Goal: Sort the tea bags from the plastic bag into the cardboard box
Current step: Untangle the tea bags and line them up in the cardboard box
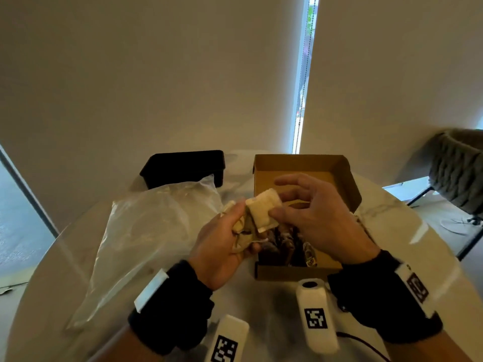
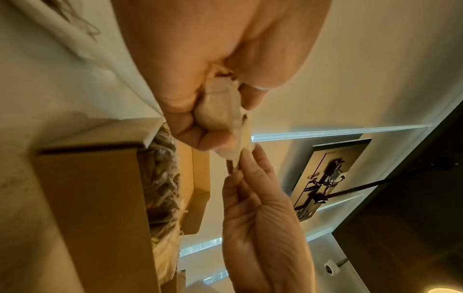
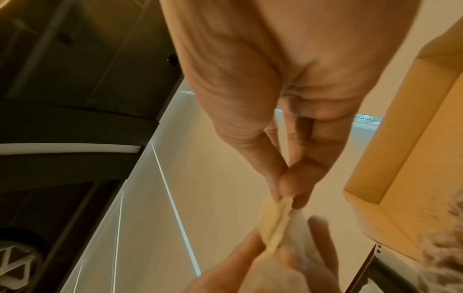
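Observation:
My left hand (image 1: 227,239) grips a small bunch of pale tea bags (image 1: 245,231) just left of the open cardboard box (image 1: 347,178). My right hand (image 1: 300,212) pinches the top tea bag (image 1: 264,210) of that bunch between thumb and fingers, above the box's left edge. In the left wrist view the bunch of tea bags (image 2: 220,113) sits in my curled fingers. In the right wrist view the pinched tea bag (image 3: 278,220) shows edge-on. Several dark tea bags (image 1: 287,246) lie inside the box at its near end. The clear plastic bag (image 1: 146,231) lies flat to the left.
A black rectangular container (image 1: 183,167) stands behind the plastic bag. The round white table (image 1: 392,244) ends close on the right. A grey chair (image 1: 460,173) stands beyond the table's right side. A dark cable (image 1: 363,343) runs near my right wrist.

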{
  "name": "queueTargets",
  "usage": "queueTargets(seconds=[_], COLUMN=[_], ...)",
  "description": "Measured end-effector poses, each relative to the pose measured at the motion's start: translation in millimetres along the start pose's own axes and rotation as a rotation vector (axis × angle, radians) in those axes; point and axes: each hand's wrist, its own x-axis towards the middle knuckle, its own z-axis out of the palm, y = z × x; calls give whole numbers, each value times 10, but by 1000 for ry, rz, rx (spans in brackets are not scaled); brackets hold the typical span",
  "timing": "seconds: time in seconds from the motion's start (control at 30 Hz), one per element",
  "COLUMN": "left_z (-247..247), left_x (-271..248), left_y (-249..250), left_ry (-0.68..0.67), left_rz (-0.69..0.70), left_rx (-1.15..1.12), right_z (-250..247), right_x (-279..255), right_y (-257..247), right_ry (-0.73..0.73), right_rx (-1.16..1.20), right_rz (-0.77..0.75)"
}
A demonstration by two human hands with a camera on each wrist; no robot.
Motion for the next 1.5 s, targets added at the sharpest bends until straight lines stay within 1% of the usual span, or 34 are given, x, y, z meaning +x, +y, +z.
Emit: queueTargets(seconds=[0.1,0.2,0.37,0.47,0.57,0.63,0.67,0.73,0.8,0.9,0.97,1.07,1.13,1.2,1.27,1.37,1.5], left_z=[-18,0,52,63,44,51,57,65,57,28,23,37,61,75,78,60,28], left_x=[-13,-32,-111,-108,-73,-72,-80,-97,-105,-113,-118,-129,-138,-144,-156,-174,-186], left_y=[35,49,51,22,23,26,25,16,19,51,71,79,76,65,59,58,67], left_ry=[7,15,-12,35,97,96,93,93,91,83,58,37,31,30,28,17,17], left_rz=[26,44,79,128,148,155,154,140,123,98,74,51,47,51,50,51,64], left_rx=[12,58,229,294,270,280,287,282,252,145,64,16,12,23,34,52,63], right_z=[-16,-12,17,45,-3,-38,-50,-102,-230,-553,-791,-1036,-1098,-1093,-1066,-1038,-1035], right_x=[-4,21,34,29,18,-2,-12,-40,-74,-182,-246,-272,-259,-249,-219,-158,-127], right_y=[49,103,119,108,77,57,47,33,1,-69,-87,-10,101,223,359,531,569], right_ry=[72,119,80,39,8,-63,-77,-21,52,58,14,-124,-219,-287,-313,-292,-321], right_rx=[4,54,133,120,122,20,-50,-145,-183,-308,-469,-711,-841,-953,-1026,-1093,-1088], right_rz=[-38,-34,-36,-41,-21,-26,-44,-77,-65,-12,17,132,187,197,184,144,153])
